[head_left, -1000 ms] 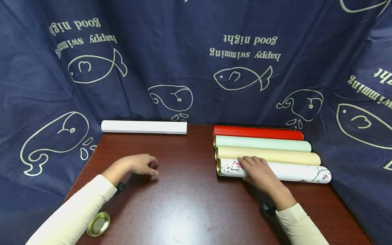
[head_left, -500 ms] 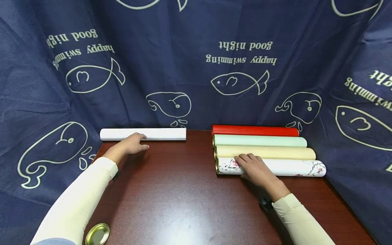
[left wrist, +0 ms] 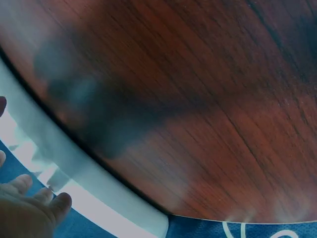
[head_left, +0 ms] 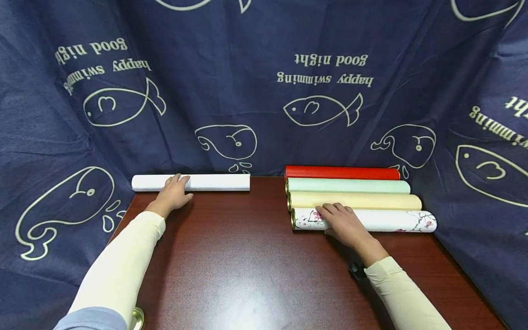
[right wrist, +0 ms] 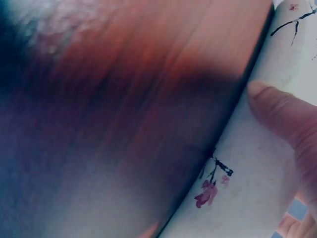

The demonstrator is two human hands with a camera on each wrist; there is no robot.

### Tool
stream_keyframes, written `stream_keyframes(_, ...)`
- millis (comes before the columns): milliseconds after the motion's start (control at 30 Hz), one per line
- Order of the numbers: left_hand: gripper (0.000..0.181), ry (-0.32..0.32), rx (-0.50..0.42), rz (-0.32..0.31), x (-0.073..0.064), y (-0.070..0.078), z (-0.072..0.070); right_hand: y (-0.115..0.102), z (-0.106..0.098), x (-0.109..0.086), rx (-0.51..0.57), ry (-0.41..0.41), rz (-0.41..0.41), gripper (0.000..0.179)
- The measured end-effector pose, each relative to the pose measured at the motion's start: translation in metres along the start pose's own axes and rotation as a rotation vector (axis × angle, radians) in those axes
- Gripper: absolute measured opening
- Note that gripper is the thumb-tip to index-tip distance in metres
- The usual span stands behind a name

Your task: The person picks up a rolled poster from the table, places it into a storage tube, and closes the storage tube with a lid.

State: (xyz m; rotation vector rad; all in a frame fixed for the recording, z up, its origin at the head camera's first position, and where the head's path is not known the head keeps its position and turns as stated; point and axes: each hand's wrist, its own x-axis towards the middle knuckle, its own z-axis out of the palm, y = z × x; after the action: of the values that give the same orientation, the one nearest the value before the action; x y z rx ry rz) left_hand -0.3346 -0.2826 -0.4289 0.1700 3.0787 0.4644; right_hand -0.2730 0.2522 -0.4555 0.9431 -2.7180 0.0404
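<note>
A: Where is the left hand point(head_left: 175, 195)?

B: At the far left edge of the dark wooden tabletop point(head_left: 247, 266). It lies on top of the white paper roll point(head_left: 214, 182), which runs along the back edge against the navy fish-print cloth point(head_left: 231, 91). Its fingers drape over the roll toward its left end; whether the grip has closed round it or only rests there, I cannot tell. The left wrist view shows only fingertips point(left wrist: 29, 208) beside the pale roll point(left wrist: 74, 168), and it is blurred.

A: And the right hand point(head_left: 344, 222)?

B: It rests on the floral tube point(head_left: 392, 221), the white one printed with plum blossom, near its gold-rimmed left end. The fingers are nearly straight and spread over the top of the tube, so the grip is loose, not clamped. In the right wrist view the thumb point(right wrist: 282, 114) presses against the side of the tube point(right wrist: 247, 188), by a small pink blossom sprig.

A: What lies around that tube?

B: It is the nearest of four tubes lying side by side and touching. Behind it is a cream tube point(head_left: 371, 200), then a mint-green tube point(head_left: 350, 185), then a red tube point(head_left: 342, 172) at the back by the cloth.

A: Anything else?

B: A gold lid point(head_left: 137, 318) peeks out at the near left edge, mostly hidden by the left sleeve point(head_left: 119, 266).
</note>
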Motion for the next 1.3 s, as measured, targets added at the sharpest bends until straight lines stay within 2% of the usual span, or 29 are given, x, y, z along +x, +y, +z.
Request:
stream_keyframes(167,0.073,-0.043,0.043,-0.020,-0.002,0.002,-0.001,0.002,-0.007,-0.004,0.028,-0.031,0.042,0.081)
stream_keyframes(333,0.071,-0.006,0.113,-0.025,-0.003,0.002,-0.003,0.003,-0.019,-0.008,0.137,-0.015,0.072,0.081)
stream_keyframes(533,0.063,0.006,0.145,-0.010,-0.005,0.004,-0.004,0.011,-0.031,-0.010,0.164,0.007,0.088,0.074)
stream_keyframes(733,0.049,-0.007,0.116,0.042,-0.006,0.001,-0.003,0.023,-0.040,-0.011,0.212,-0.046,0.143,0.069)
stream_keyframes(833,0.053,-0.012,0.165,0.083,-0.008,0.001,-0.002,0.028,-0.043,-0.012,0.236,-0.055,0.167,0.068)
stream_keyframes(967,0.057,0.010,0.209,0.140,-0.010,0.001,0.003,0.033,-0.045,-0.012,0.256,-0.019,0.170,0.066)
stream_keyframes(1067,0.053,0.021,0.161,0.168,-0.012,0.003,0.004,0.036,-0.047,-0.009,0.268,0.004,0.158,0.065)
stream_keyframes(1167,0.048,0.001,0.113,0.186,-0.016,0.007,0.003,0.039,-0.049,-0.004,0.271,-0.001,0.148,0.063)
stream_keyframes(1300,0.040,-0.027,0.133,0.221,-0.022,0.011,0.000,0.045,-0.053,0.008,0.292,-0.029,0.143,0.060)
